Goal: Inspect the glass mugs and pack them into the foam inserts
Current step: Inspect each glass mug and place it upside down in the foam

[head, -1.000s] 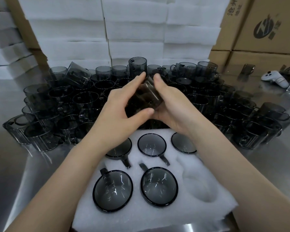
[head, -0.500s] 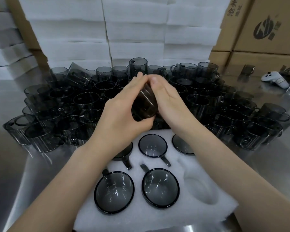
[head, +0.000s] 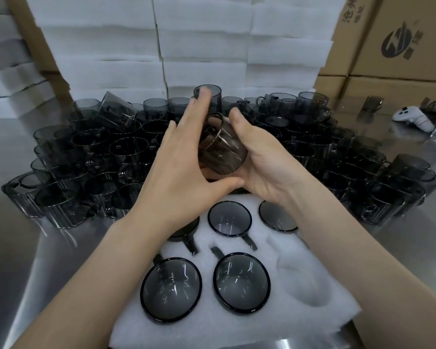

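I hold one smoky grey glass mug (head: 223, 149) tilted on its side above the foam insert (head: 239, 328), its base toward me and its handle up. My right hand (head: 264, 157) cups it from the right and below. My left hand (head: 184, 162) touches its left side with the fingers spread and the thumb under it. Several mugs sit in the insert's pockets, among them one at the front left (head: 171, 289) and one at the front middle (head: 241, 282). The front right pocket (head: 303, 285) holds nothing.
A dense crowd of loose grey mugs (head: 91, 157) covers the steel table (head: 13, 248) behind the insert. Stacked white foam sheets (head: 202, 46) stand at the back, cardboard boxes (head: 398, 46) at the right. A white controller (head: 413, 118) lies at the far right.
The mug has turned in my hands, its handle now up. My left fingers have opened out and my right hand has rolled palm-up under the glass.
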